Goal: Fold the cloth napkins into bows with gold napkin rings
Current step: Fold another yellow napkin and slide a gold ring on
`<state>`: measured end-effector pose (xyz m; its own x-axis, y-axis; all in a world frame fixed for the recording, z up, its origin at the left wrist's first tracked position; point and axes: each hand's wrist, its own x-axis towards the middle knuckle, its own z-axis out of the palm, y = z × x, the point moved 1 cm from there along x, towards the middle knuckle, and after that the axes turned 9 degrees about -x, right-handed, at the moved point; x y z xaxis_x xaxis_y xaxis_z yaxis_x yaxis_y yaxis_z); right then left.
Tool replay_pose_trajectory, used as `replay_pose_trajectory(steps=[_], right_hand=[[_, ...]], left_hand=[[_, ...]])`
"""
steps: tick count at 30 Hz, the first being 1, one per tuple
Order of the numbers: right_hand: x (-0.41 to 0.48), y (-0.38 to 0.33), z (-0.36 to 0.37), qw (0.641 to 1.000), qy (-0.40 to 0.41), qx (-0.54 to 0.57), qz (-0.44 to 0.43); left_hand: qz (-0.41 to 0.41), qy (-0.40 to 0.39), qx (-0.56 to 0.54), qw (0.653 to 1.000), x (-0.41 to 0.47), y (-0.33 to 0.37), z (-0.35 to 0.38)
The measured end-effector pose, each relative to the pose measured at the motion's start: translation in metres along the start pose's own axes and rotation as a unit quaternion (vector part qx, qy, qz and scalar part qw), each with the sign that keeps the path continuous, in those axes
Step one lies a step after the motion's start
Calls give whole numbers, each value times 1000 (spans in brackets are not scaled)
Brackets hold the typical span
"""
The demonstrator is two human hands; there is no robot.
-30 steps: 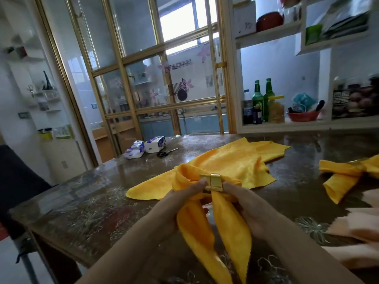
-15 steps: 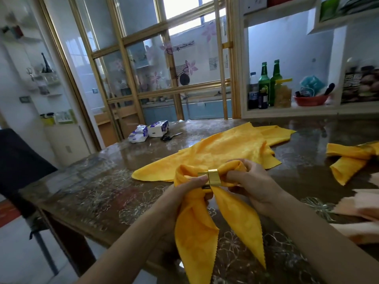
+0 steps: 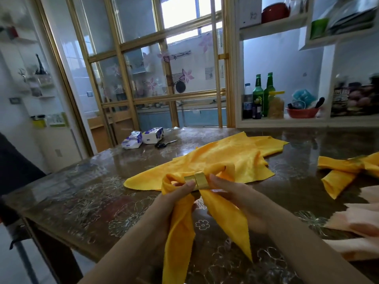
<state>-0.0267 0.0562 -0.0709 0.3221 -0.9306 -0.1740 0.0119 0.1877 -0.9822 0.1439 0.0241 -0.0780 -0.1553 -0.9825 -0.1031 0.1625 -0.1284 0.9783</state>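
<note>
One red bowl (image 3: 301, 113) on the shelf (image 3: 276, 120) holds something blue, perhaps a mask. A gold ring (image 3: 198, 180) encircles the gathered middle of the yellow napkin (image 3: 224, 220), above the table (image 3: 82, 191) edge. Since half a second ago the right hand (image 3: 240, 199) has left the right loop and now pinches cloth beside the ring; the left hand (image 3: 170, 203) pinches the other side. Loops spread left-right; both tails hang toward the person.
</note>
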Motion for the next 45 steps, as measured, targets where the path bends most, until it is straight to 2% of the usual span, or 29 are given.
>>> replay_pose_trajectory(steps=[2, 4, 7, 12, 14, 18, 21, 24, 26, 27, 29, 32, 33, 36, 39, 42, 45], right_hand=[[0, 2, 5, 1000, -21, -9, -2], [2, 4, 4, 1000, 0, -22, -9], [4, -3, -3, 997, 19, -78, -1], [6, -16, -12, 992, 22, -121, 6], [3, -17, -12, 986, -7, -167, 14], [-4, -15, -14, 954, -122, -272, 34], [-9, -11, -17, 938, -135, -315, 43], [-9, -8, -21, 964, -96, -247, 30], [-8, -14, -26, 987, -30, -157, -35], [-8, -19, -26, 985, 2, -157, -75], [-7, -27, -20, 956, 19, -262, -129], [-3, -27, -8, 890, -53, -440, -108], [-4, -26, -9, 883, -74, -453, -98], [-10, -24, -16, 900, -106, -411, -95], [-10, -24, -18, 907, -69, -408, -83], [-11, -21, -9, 881, -3, -460, -114], [-13, -18, 4, 834, 75, -522, -160]], left_hand=[[12, -1, -35, 999, 0, 1, 5], [8, -10, -62, 998, 1, 4, 1], [10, 24, -83, 996, -7, 16, 6], [0, -7, -102, 995, -26, 22, 11], [14, -6, -101, 995, -32, 19, 4], [55, -1, -58, 997, -36, 20, 2], [58, 6, -22, 998, -39, 18, 2], [49, 6, -2, 999, -43, 19, 2], [45, -9, 26, 999, -44, 21, 1], [41, -20, 42, 998, -45, 22, 1], [29, -42, 80, 995, -46, 25, 2], [26, -70, 127, 989, -45, 23, 7], [24, -74, 134, 988, -44, 21, 8], [17, -77, 131, 988, -44, 14, 13], [14, -65, 106, 992, -44, 13, 17], [21, -32, 108, 993, -45, 12, 22], [40, 7, 109, 993, -45, 12, 21]])
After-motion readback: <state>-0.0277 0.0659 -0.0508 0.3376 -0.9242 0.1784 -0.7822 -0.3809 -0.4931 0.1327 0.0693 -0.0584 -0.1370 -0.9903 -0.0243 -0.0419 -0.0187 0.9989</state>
